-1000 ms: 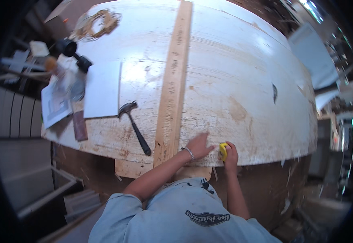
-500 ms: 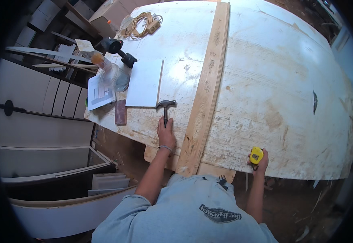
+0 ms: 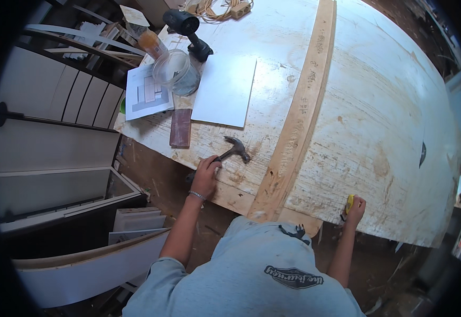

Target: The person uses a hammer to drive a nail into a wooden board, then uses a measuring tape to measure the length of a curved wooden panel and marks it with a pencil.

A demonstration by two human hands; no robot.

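Note:
My left hand (image 3: 205,177) is closed round the black handle of a claw hammer (image 3: 236,148) at the worktable’s near left edge; the metal head lies to the upper right. My right hand (image 3: 356,210) grips a yellow tape measure (image 3: 350,204) at the near right edge. Between my hands a long wooden plank (image 3: 309,95) runs away from me across the worn white tabletop (image 3: 373,111). Above the hammer are a white board (image 3: 224,90) and a reddish-brown block (image 3: 181,128).
At the back left stand a black power tool (image 3: 180,24) and a clear plastic tub (image 3: 176,74), beside a printed sheet (image 3: 146,95) and a coiled cable (image 3: 217,10). Pale panels (image 3: 51,142) stand left of the table. A dark blade-like piece (image 3: 422,154) lies at the right.
My left hand moved left from beside the plank onto the hammer, then drew it toward the near left edge, tilting it. My view has shifted, moving the table’s contents in the picture.

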